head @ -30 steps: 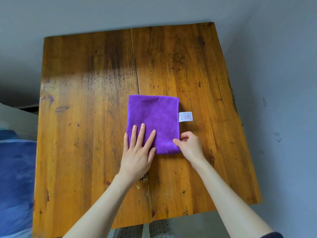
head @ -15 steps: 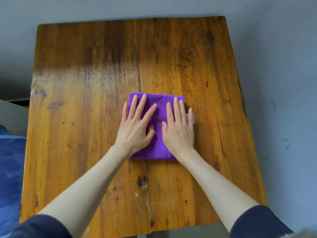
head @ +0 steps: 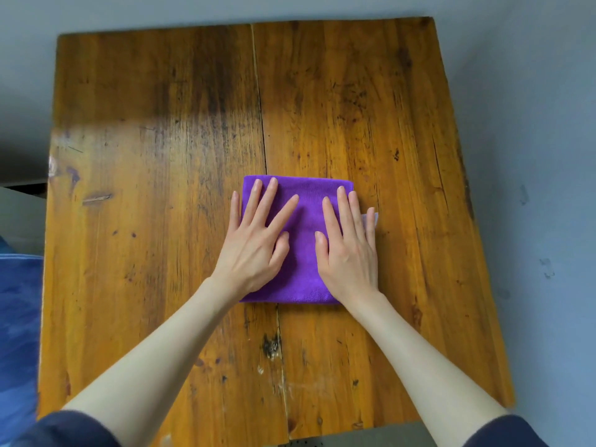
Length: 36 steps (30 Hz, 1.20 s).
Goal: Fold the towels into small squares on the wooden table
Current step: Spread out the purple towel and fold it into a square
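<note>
On the middle of the desk [head: 161, 221] I now have my left hand [head: 254, 243] and right hand [head: 350, 253] pressed flat, fingers spread and gripping nothing, on the purple towel [head: 304, 253], where a second ago my right pinched its corner, so this fold looks finished.

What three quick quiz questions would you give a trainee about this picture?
1. True or false: both hands lie flat on the towel.
2. Which hand covers part of the white label: A) left hand B) right hand C) neither?
3. Fill in: the towel lies across the seam between the table's two ____.

Key: 1 true; 2 B; 3 boards.
</note>
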{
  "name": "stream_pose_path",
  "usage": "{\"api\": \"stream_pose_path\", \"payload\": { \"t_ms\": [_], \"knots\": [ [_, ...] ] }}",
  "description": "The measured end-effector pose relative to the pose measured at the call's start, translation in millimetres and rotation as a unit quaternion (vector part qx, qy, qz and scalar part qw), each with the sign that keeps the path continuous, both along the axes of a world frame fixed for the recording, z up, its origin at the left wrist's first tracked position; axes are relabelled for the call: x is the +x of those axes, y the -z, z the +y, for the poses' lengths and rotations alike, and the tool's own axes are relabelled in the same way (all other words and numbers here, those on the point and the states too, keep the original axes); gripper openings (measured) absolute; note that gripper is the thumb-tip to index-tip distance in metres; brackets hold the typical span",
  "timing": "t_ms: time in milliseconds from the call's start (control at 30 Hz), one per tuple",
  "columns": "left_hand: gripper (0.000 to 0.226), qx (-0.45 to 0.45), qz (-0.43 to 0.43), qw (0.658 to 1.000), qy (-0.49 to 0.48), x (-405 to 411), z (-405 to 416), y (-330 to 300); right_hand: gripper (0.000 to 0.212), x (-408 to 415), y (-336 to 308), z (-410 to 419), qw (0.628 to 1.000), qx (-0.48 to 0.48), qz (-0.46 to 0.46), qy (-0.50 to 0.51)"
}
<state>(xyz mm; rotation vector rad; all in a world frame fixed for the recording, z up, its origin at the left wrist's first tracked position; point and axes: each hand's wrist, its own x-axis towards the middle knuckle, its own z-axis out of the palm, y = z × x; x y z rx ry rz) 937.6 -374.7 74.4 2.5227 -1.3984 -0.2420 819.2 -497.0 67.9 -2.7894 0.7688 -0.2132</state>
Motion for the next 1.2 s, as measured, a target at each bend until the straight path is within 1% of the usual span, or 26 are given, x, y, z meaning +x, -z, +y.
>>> {"api": "stream_pose_path", "payload": {
  "t_ms": [100,233,367,400,467,500,567,633,667,700,767,833,900,967,1033,1133,1200],
  "knots": [
    [0.053,-0.022,-0.013,1.000,0.009,-19.9,12.6,-1.6,0.052,-14.0,-3.4,11.7,0.999,-0.002,-0.007,-0.034],
    [0.051,0.018,-0.040,0.999,0.003,-33.1,23.5,12.1,0.054,-24.1,9.3,15.7,0.998,0.004,0.039,-0.055],
    [0.051,0.031,-0.030,0.999,0.013,-30.9,22.3,12.3,0.054,-20.7,7.3,15.3,0.997,0.011,0.052,-0.049],
    [0.051,0.023,-0.016,0.999,0.014,-30.3,23.1,10.4,0.053,-21.5,4.2,15.8,0.998,0.008,0.047,-0.049],
    [0.050,-0.021,0.041,0.999,-0.014,-29.1,26.2,3.2,0.050,-25.3,-3.0,15.5,0.999,0.016,0.016,-0.044],
    [0.050,-0.053,0.069,0.995,-0.043,-28.4,28.8,-0.8,0.047,-28.5,-7.1,14.5,0.999,0.028,-0.011,-0.033],
    [0.048,-0.114,0.090,0.983,-0.112,-26.2,35.0,-7.4,0.038,-36.0,-13.9,12.1,0.995,0.059,-0.078,0.014],
    [0.042,-0.157,0.110,0.962,-0.193,-21.7,39.0,-11.4,0.027,-40.9,-22.2,10.6,0.981,0.114,-0.124,0.096],
    [0.040,-0.167,0.135,0.948,-0.233,-18.6,39.3,-12.4,0.022,-41.5,-26.0,9.6,0.970,0.155,-0.122,0.143],
    [0.038,-0.173,0.167,0.933,-0.268,-15.0,38.6,-14.1,0.020,-41.3,-28.3,8.1,0.956,0.198,-0.102,0.189],
    [0.039,-0.171,0.239,0.902,-0.316,-7.5,34.8,-20.0,0.024,-37.6,-30.1,2.0,0.927,0.270,-0.042,0.258],
    [0.042,-0.150,0.296,0.880,-0.339,-1.4,29.7,-24.9,0.031,-29.5,-34.0,-6.1,0.908,0.315,0.012,0.277],
    [0.046,-0.118,0.320,0.875,-0.343,4.0,25.8,-27.2,0.035,-19.7,-36.0,-12.4,0.887,0.365,0.048,0.278],
    [0.044,-0.085,0.338,0.869,-0.350,8.8,23.3,-27.7,0.034,-12.6,-33.5,-16.3,0.860,0.410,0.062,0.296],
    [0.041,-0.065,0.364,0.857,-0.360,13.0,22.0,-27.6,0.033,-8.7,-30.7,-19.2,0.839,0.433,0.066,0.323],
    [0.039,-0.045,0.381,0.854,-0.352,16.2,20.3,-28.8,0.019,-3.2,-34.7,-22.4,0.816,0.472,0.070,0.326],
    [0.039,-0.033,0.384,0.856,-0.345,16.6,19.1,-30.8,0.012,-0.1,-40.2,-24.6,0.808,0.487,0.080,0.321]
  ]
}}
